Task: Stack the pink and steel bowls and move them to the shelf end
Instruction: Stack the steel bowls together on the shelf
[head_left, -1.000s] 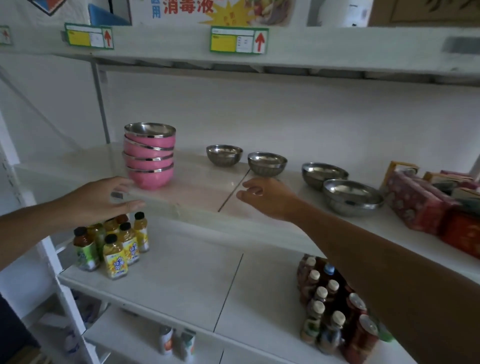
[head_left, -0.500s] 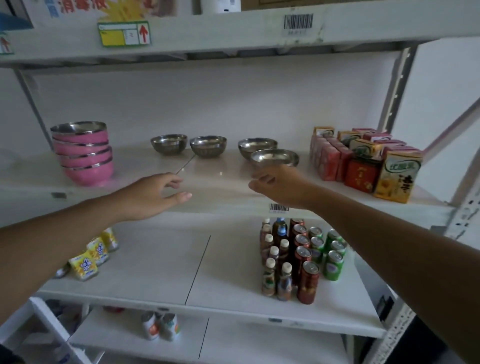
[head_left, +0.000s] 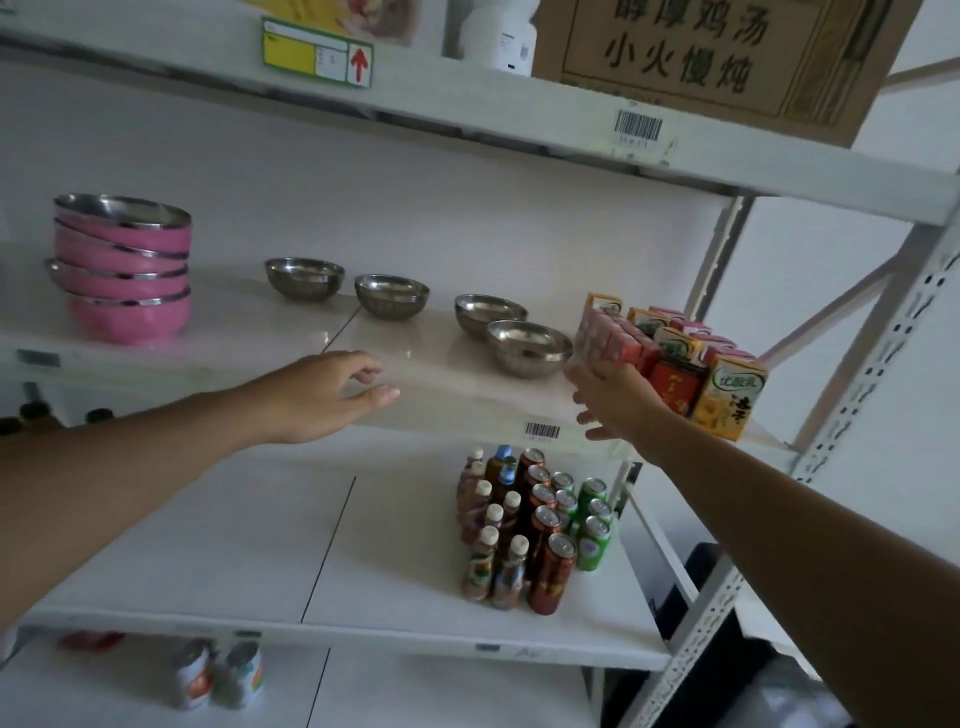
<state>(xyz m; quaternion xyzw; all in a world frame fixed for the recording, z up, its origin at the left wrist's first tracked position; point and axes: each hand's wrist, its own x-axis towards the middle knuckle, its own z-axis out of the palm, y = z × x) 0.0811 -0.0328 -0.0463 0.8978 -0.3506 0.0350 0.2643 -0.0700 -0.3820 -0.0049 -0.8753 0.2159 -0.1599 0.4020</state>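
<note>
— Pink bowls (head_left: 124, 270): where do they stand, and how many?

— Four by my count, nested in a leaning stack at the left end of the middle shelf (head_left: 415, 358). That part looks done.

— And the steel bowls?

— Four as well, all loose and upright in a row along the same shelf: the first steel bowl (head_left: 305, 278), a second (head_left: 392, 295), a third (head_left: 490, 313) further right, and the nearest steel bowl (head_left: 530, 347) just in front of the third. None is stacked yet, so I judge the task about halfway: the steel ones need nesting and moving to the shelf end.

— The hands?

— Both empty. The left hand (head_left: 317, 397) hovers over the shelf's front edge, fingers loosely spread. The right hand (head_left: 615, 400) is open too, just right of the nearest steel bowl and in front of the juice cartons (head_left: 675, 358); whether it touches them I cannot tell.
</note>
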